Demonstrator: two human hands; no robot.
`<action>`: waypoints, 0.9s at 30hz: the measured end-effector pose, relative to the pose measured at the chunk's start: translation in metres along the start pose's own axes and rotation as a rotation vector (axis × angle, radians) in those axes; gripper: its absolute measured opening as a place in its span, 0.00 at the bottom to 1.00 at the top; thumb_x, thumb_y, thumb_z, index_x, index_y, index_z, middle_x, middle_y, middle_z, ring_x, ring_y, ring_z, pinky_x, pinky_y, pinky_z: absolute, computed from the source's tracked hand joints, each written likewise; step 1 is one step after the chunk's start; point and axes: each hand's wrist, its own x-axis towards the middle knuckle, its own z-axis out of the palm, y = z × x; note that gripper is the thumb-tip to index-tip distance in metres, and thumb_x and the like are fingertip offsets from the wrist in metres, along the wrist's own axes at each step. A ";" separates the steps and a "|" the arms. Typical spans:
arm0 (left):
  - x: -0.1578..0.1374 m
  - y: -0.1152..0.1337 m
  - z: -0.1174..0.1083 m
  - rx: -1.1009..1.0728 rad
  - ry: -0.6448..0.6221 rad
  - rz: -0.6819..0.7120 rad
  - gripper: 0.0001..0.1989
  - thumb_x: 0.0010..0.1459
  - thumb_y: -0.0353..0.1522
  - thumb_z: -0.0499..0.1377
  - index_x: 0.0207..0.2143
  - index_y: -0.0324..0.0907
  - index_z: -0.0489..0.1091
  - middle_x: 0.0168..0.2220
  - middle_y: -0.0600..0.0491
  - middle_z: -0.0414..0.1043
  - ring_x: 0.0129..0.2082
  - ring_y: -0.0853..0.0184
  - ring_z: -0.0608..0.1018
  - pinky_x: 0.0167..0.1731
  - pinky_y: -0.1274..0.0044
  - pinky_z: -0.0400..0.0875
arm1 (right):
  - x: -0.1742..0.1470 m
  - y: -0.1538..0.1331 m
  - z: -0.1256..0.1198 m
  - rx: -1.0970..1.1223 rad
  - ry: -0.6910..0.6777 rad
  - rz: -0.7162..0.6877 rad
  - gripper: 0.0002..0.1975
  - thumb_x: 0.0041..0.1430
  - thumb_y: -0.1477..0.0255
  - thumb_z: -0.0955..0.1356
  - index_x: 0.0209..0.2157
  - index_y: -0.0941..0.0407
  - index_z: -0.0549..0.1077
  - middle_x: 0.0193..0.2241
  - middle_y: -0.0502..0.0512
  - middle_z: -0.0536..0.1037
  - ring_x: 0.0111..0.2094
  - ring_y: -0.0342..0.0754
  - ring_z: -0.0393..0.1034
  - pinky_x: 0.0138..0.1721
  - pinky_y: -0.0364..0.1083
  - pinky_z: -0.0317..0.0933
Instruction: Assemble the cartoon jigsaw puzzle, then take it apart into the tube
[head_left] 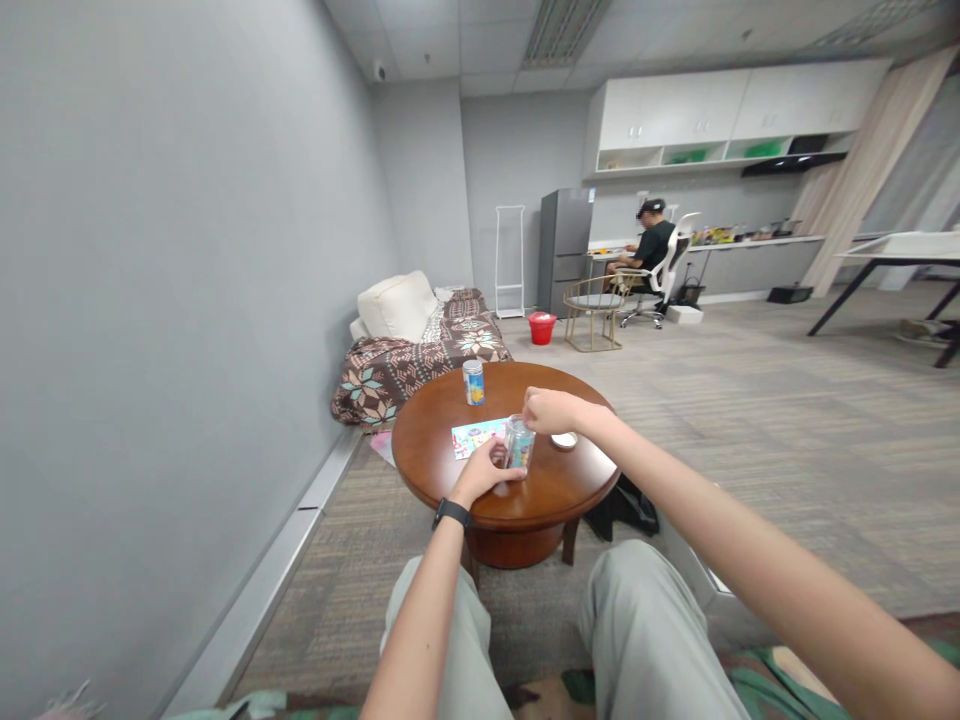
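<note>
The left hand [484, 470] reaches up from below, its forearm rising from the lower edge of the view between the knees and the wrist wearing a dark watch [451, 513]. Its thumb and fingers are spread around the lower part of a clear can [519, 450] with a coloured print, gripping it from the near side. The right hand [551, 411] comes in from the right on a long, slanting forearm. It is bent over the can's rim with the fingers curled in; whether they pinch anything there cannot be told.

The can stands on the near half of the round wooden tabletop [420, 445]. A colourful printed card [472, 438] lies flat just beside it on the left, partly behind the left hand. A white disc [564, 440] lies to the right, below the right forearm. A second can [473, 382], blue and yellow, stands upright farther back.
</note>
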 end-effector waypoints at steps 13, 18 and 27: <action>-0.002 0.005 0.000 -0.005 -0.040 0.008 0.31 0.38 0.36 0.75 0.44 0.40 0.69 0.43 0.48 0.76 0.45 0.60 0.78 0.52 0.67 0.69 | 0.016 -0.007 -0.006 0.164 -0.021 0.053 0.19 0.55 0.80 0.63 0.44 0.57 0.81 0.46 0.60 0.81 0.47 0.51 0.76 0.42 0.41 0.65; -0.002 0.007 0.000 -0.005 -0.053 0.020 0.30 0.38 0.37 0.75 0.43 0.40 0.69 0.44 0.49 0.77 0.46 0.60 0.78 0.53 0.67 0.69 | 0.014 -0.019 -0.010 0.009 -0.213 0.112 0.18 0.56 0.75 0.64 0.45 0.65 0.80 0.44 0.73 0.80 0.43 0.57 0.78 0.37 0.44 0.65; -0.004 0.012 0.001 0.027 -0.042 0.023 0.29 0.39 0.38 0.74 0.43 0.40 0.69 0.42 0.49 0.77 0.44 0.61 0.78 0.51 0.68 0.69 | 0.013 -0.015 -0.018 0.219 -0.102 0.088 0.16 0.55 0.78 0.64 0.40 0.60 0.82 0.43 0.61 0.82 0.44 0.50 0.77 0.40 0.40 0.64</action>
